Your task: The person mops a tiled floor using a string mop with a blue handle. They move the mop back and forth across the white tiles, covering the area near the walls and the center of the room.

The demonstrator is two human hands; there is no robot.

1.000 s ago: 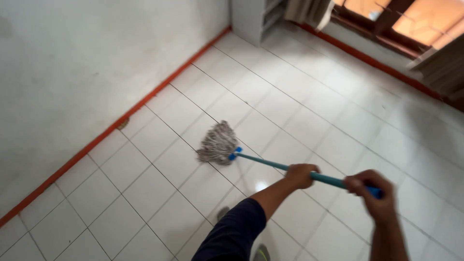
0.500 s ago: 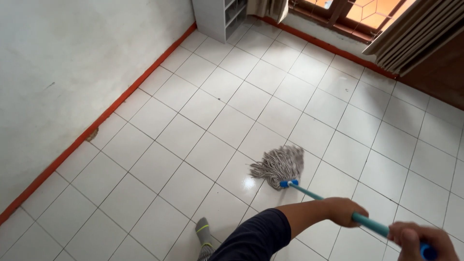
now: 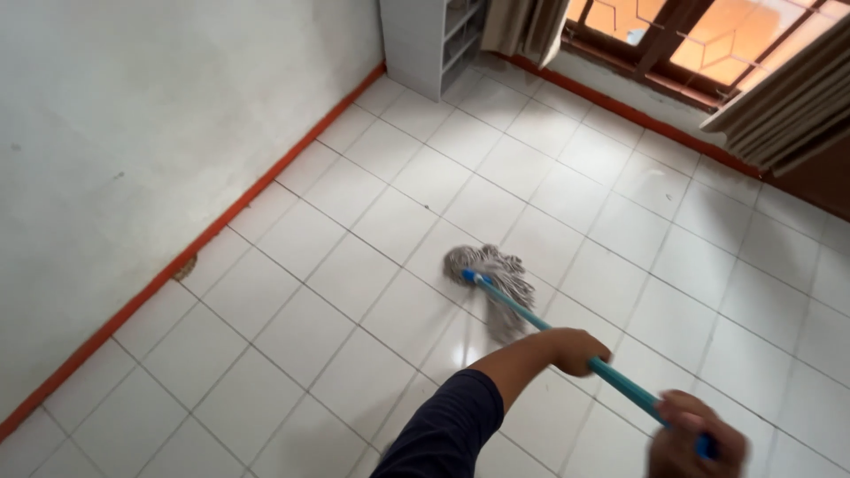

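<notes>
Left hand [image 3: 577, 350]: fingers clenched round the teal mop handle [image 3: 531, 320] about midway along it, dark sleeve [image 3: 447, 429] on the forearm. Right hand [image 3: 692, 438]: low at the frame's bottom edge, blurred, fingers wrapped on the handle's near end by a blue grip. Handle slants up and left from the hands to a blue collar. Mop head [image 3: 498, 279]: grey string, lying on the white tiled floor [image 3: 354, 265], strands trailing back toward the person. Orange skirting [image 3: 221, 232] runs along the white wall [image 3: 133, 133], well apart from the mop. White shelf unit [image 3: 431, 40] in the far corner; curtains [image 3: 779, 106] by the window.
</notes>
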